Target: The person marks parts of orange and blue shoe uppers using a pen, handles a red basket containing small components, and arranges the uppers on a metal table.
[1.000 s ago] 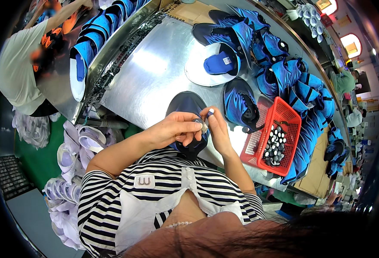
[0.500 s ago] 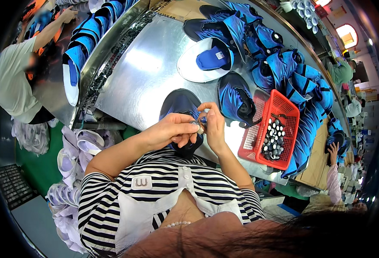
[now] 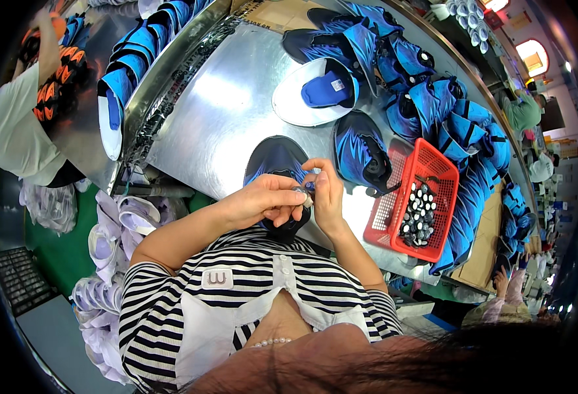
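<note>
In a green-floored workshop, a metal table (image 3: 190,141) is heaped with shoe uppers (image 3: 427,108). At its near edge, a dark upper (image 3: 274,155) is pointed lengthwise, rounded end away from the body. Above it, a small piece (image 3: 308,200) is pinched by the left hand (image 3: 257,200); the right hand's (image 3: 329,202) grip cannot be told.

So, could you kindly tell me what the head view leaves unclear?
Head view: small whitish piece, mostly covered by the left hand and right hand.
Head view: curved black-and-blue shoe upper, middle hidden by both hands.
Head view: round black-and-white pieces in the red plastic basket, lower ones under others.
</note>
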`<action>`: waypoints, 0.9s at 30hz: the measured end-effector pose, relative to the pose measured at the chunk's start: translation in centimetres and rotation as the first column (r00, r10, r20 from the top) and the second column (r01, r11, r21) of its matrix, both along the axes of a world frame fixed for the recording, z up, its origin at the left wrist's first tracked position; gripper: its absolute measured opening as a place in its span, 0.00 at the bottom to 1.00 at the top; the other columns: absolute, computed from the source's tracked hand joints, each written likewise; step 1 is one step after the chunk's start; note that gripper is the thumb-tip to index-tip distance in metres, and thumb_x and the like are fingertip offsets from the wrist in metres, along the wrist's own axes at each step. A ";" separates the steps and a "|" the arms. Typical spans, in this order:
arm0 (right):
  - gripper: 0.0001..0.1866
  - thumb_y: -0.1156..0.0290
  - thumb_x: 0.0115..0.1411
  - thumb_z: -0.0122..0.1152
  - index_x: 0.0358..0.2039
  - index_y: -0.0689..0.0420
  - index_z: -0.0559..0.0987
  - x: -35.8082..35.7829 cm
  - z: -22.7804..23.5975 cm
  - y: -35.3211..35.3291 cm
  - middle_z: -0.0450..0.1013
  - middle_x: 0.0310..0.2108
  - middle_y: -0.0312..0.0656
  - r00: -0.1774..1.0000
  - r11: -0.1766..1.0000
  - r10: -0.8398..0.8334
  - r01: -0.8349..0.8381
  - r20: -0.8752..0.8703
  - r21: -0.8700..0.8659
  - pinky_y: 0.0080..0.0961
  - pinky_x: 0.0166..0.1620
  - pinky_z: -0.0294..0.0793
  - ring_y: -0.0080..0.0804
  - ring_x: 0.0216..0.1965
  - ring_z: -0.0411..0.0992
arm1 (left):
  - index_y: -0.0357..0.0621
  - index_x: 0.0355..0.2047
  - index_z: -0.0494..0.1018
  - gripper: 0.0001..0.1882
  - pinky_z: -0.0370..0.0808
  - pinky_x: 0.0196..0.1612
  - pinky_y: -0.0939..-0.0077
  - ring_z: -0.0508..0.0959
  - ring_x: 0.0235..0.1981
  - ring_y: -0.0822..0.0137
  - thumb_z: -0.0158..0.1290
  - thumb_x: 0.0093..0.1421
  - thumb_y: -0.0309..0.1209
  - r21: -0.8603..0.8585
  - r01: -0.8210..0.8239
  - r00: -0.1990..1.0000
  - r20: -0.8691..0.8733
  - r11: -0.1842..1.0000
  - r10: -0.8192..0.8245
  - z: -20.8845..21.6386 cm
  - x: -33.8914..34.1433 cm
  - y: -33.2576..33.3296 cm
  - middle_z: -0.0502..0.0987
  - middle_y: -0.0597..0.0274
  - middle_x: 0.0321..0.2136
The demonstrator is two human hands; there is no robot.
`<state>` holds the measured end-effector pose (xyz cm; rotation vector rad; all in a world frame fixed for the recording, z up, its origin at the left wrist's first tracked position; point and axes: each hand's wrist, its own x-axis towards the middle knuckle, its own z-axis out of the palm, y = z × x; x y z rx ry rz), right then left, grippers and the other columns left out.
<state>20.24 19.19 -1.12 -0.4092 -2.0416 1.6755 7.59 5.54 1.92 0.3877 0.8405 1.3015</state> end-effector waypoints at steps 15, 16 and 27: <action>0.22 0.57 0.71 0.35 0.41 0.62 0.71 -0.2 0.3 -0.3 0.69 0.17 0.34 1.000 0.999 -0.022 0.022 0.016 -0.040 0.18 0.21 0.60 0.18 0.16 0.63 | 0.39 0.38 0.73 0.09 0.64 0.21 0.91 0.73 0.19 0.78 0.51 0.65 0.32 0.029 -0.028 1.000 0.003 0.999 0.028 -0.6 -0.1 -0.3 0.79 0.59 0.29; 0.21 0.57 0.71 0.35 0.42 0.62 0.71 -0.1 0.4 -0.3 0.69 0.17 0.34 1.000 0.998 -0.012 0.013 0.020 -0.061 0.18 0.21 0.60 0.18 0.17 0.63 | 0.39 0.38 0.73 0.09 0.64 0.21 0.91 0.73 0.19 0.78 0.51 0.65 0.32 0.026 -0.029 1.000 0.001 0.999 0.028 -0.6 -0.1 -0.3 0.79 0.59 0.29; 0.08 0.71 0.64 0.56 0.40 0.63 0.75 2.4 2.7 -1.6 0.69 0.23 0.33 0.974 0.895 0.093 0.009 0.206 -0.447 0.14 0.25 0.59 0.15 0.22 0.62 | 0.38 0.42 0.73 0.11 0.58 0.23 0.90 0.64 0.22 0.82 0.51 0.66 0.34 0.025 -0.406 0.913 -0.036 0.914 0.406 -1.3 -0.4 0.9 0.69 0.72 0.23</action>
